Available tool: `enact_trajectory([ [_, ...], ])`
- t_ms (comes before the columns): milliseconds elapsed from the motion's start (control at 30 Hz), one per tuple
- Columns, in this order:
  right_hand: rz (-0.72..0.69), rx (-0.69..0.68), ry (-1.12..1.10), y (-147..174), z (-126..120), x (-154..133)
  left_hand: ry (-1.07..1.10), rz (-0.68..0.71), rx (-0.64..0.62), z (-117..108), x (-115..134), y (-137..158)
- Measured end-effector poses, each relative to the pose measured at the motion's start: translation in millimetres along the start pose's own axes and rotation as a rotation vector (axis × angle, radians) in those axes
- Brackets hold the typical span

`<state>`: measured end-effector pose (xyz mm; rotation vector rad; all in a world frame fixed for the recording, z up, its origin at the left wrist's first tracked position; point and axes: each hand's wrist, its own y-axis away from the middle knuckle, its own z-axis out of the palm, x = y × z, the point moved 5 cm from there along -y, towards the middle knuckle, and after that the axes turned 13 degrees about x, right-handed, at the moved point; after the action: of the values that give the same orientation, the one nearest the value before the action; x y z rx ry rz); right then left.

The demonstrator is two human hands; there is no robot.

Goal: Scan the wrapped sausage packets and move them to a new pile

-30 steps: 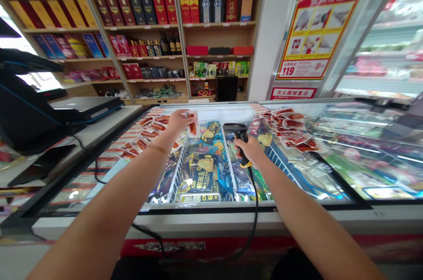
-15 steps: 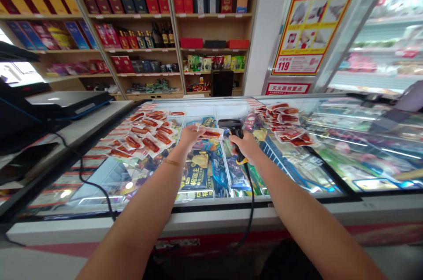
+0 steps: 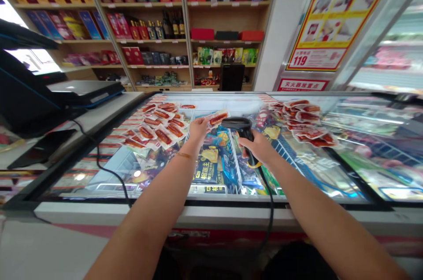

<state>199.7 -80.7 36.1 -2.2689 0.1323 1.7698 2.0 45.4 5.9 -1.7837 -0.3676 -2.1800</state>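
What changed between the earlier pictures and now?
The left hand has brought the sausage packet rightward, close to the scanner, turning it from near upright to a slant. Nothing was newly grasped or released. The right hand keeps its grip on the scanner; both packet piles stay put.

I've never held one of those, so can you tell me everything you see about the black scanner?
The scanner is black and looks like smooth plastic, with a wide, rounded head on a slimmer handle. There's a bit of yellow at the handle's bottom, where a black cord hangs down. The right hand grips the handle, holding it above the freezer. Its head points left, close to a sausage packet; I can't tell whether they touch.
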Motion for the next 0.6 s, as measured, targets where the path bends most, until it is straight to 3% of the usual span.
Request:
enact_trajectory([
  [133,-0.048,-0.077,0.066,3.6,4.4,0.0,0.052,0.021,-0.012,1.5,-0.8,-2.3],
  [600,-0.055,-0.111,0.118,5.8,7.8,-0.8,0.070,0.042,0.017,0.0,-2.4,-4.6],
])
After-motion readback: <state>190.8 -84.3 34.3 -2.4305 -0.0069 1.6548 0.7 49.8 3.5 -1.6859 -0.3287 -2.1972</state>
